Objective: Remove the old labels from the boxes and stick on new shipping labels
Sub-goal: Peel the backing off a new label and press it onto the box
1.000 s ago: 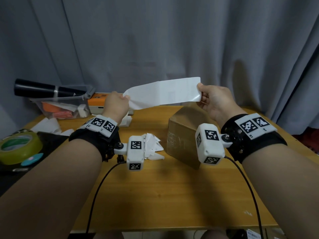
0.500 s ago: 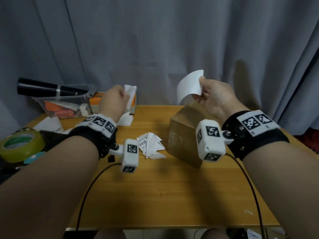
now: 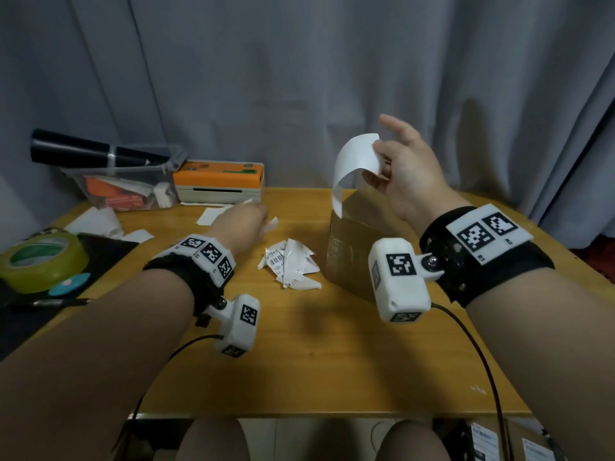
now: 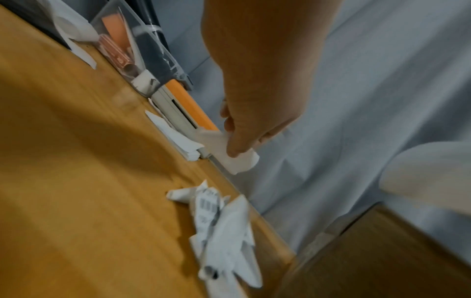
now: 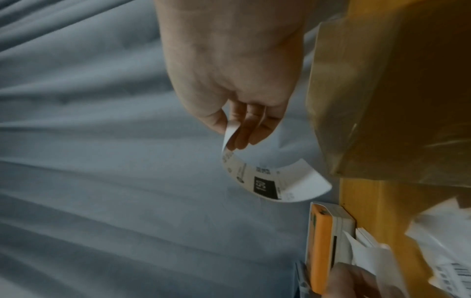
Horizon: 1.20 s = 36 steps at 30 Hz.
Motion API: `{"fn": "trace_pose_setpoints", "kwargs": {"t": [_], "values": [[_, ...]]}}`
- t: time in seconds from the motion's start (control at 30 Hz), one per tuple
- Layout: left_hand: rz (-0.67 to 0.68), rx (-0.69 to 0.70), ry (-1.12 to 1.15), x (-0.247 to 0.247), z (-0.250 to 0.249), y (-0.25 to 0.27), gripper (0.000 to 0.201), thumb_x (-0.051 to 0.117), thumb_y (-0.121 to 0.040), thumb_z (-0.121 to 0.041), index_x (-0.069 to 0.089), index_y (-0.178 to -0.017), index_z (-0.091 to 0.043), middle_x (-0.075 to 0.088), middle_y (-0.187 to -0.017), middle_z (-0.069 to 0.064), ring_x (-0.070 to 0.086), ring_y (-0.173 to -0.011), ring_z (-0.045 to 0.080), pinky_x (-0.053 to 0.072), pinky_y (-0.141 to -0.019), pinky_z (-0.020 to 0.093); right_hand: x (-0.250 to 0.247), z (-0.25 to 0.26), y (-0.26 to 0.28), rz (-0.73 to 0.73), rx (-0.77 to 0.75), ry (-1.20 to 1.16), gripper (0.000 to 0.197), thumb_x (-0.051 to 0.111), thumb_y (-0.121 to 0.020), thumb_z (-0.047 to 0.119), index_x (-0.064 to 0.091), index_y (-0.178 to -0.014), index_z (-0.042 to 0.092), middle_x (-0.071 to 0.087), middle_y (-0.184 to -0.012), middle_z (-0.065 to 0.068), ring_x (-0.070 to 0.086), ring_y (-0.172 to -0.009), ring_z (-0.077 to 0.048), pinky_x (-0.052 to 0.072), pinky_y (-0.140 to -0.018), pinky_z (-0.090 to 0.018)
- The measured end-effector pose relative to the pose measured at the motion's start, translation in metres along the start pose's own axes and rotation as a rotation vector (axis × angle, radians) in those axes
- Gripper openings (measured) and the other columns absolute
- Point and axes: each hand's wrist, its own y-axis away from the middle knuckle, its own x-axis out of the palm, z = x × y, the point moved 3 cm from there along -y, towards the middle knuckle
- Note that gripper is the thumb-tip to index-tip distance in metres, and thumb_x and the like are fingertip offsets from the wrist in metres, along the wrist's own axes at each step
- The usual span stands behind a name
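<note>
My right hand (image 3: 396, 171) is raised above the brown cardboard box (image 3: 349, 251) and pinches a curled white shipping label (image 3: 354, 161) by one end; its printed side (image 5: 267, 181) shows in the right wrist view. My left hand (image 3: 243, 224) is low over the table, left of the box, and holds a crumpled white backing strip (image 4: 231, 153) between its fingers. A heap of torn old label scraps (image 3: 291, 267) lies on the table between my hands.
An orange and white label printer (image 3: 219, 181) stands at the back with blank sheets (image 3: 213, 216) in front of it. A clear bin (image 3: 123, 184), a black tube (image 3: 93, 154), a green tape roll (image 3: 43, 261) and a pen (image 3: 50, 302) occupy the left. A grey curtain hangs behind.
The label and its backing were pulled apart. My left hand dropped to the table with the backing. My right hand kept the label raised, which curled downward.
</note>
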Motion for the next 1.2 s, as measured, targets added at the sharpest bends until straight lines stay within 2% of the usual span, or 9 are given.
{"fn": "trace_pose_setpoints", "kwargs": {"t": [0.17,0.33,0.4,0.5,0.63,0.8,1.0,1.1,1.2], "values": [[0.080,-0.183,0.305,0.023,0.007,0.005,0.041,0.064,-0.087,-0.034,0.062,-0.115,-0.004,0.064,-0.113,0.011,0.057,-0.105,0.024,0.043,-0.085,0.029,0.010,-0.010,0.011,0.006,-0.061,0.112,0.036,0.045,-0.086,0.000,0.067,-0.099,0.025,0.059,-0.099,-0.004,0.052,-0.078,-0.018,0.049,-0.070,-0.034],[-0.267,-0.009,0.728,-0.045,-0.028,0.002,0.032,0.052,-0.094,-0.036,0.060,-0.110,-0.010,0.061,-0.098,-0.002,0.056,-0.090,0.011,0.041,-0.081,0.022,0.012,-0.006,0.008,0.016,-0.048,0.179,0.023,0.048,-0.093,0.006,0.064,-0.107,0.016,0.052,-0.088,0.005,0.050,-0.076,-0.010,0.053,-0.075,-0.033],[-0.386,0.070,0.835,-0.075,-0.045,0.003,0.026,0.051,-0.094,-0.037,0.056,-0.104,-0.014,0.055,-0.091,-0.007,0.051,-0.082,0.003,0.041,-0.076,0.016,0.012,-0.001,0.005,0.006,-0.062,0.208,0.024,0.047,-0.093,0.007,0.063,-0.111,0.009,0.051,-0.083,0.004,0.049,-0.071,-0.009,0.051,-0.066,-0.026],[-0.352,0.168,0.700,-0.096,-0.065,0.000,0.036,0.061,-0.085,-0.045,0.045,-0.098,-0.015,0.045,-0.098,-0.001,0.044,-0.082,0.006,0.038,-0.073,0.012,0.014,0.005,0.001,-0.036,-0.085,0.271,0.021,0.051,-0.092,0.011,0.064,-0.108,0.004,0.052,-0.074,0.002,0.048,-0.065,-0.009,0.041,-0.059,-0.019],[-0.206,0.175,0.356,-0.090,-0.082,-0.004,0.058,0.067,-0.068,-0.063,0.041,-0.098,-0.021,0.040,-0.101,-0.003,0.042,-0.095,0.016,0.042,-0.085,0.034,0.014,0.013,-0.002,-0.046,-0.089,0.350,0.020,0.051,-0.089,0.009,0.062,-0.093,-0.007,0.048,-0.075,-0.010,0.045,-0.070,-0.021,0.032,-0.053,-0.025],[-0.365,0.178,0.457,-0.090,-0.088,-0.001,0.028,0.069,-0.079,-0.034,0.049,-0.094,-0.021,0.049,-0.096,-0.004,0.050,-0.091,0.016,0.047,-0.084,0.035,0.001,0.029,-0.008,-0.067,-0.101,0.432,0.015,0.051,-0.086,0.017,0.054,-0.073,0.009,0.049,-0.073,-0.013,0.045,-0.067,-0.019,0.031,-0.049,-0.024],[-0.476,0.115,0.729,-0.096,-0.085,0.001,0.003,0.062,-0.089,-0.018,0.063,-0.088,-0.015,0.063,-0.085,-0.005,0.059,-0.082,0.011,0.051,-0.074,0.032,-0.027,0.030,-0.012,-0.050,-0.020,0.417,0.017,0.054,-0.090,0.029,0.053,-0.080,0.015,0.055,-0.076,-0.006,0.050,-0.059,-0.013,0.037,-0.045,-0.014],[-0.470,0.082,0.814,-0.099,-0.087,-0.004,0.007,0.060,-0.090,-0.020,0.061,-0.091,-0.013,0.060,-0.077,-0.008,0.056,-0.067,0.006,0.044,-0.055,0.022,-0.042,0.026,-0.014,0.012,-0.044,0.484,0.036,0.047,-0.094,0.048,0.060,-0.079,0.018,0.061,-0.085,-0.001,0.055,-0.076,-0.013,0.043,-0.064,-0.017],[-0.343,0.012,1.048,-0.096,-0.089,-0.012,0.011,0.061,-0.090,-0.016,0.062,-0.097,-0.007,0.068,-0.090,0.005,0.066,-0.081,0.018,0.057,-0.067,0.029,-0.060,0.020,-0.015,0.080,-0.100,0.568,0.044,0.044,-0.090,0.059,0.066,-0.096,0.021,0.064,-0.105,0.001,0.058,-0.099,-0.013,0.045,-0.091,-0.027]]}}
